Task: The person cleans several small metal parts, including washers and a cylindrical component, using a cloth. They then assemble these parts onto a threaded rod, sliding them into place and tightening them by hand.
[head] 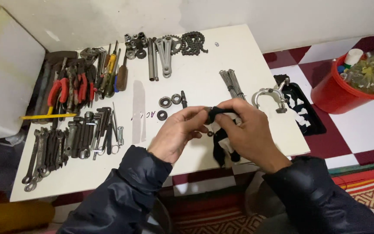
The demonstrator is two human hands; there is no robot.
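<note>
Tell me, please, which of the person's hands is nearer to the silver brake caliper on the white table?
The right hand is nearer: it is just below and left of the brake caliper. The left hand is farther left, beyond the dark rag both hands hold.

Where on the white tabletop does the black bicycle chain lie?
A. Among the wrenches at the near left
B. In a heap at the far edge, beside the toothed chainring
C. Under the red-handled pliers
B: the black bicycle chain lies heaped at the far edge of the white tabletop, right of the toothed chainring.
</note>
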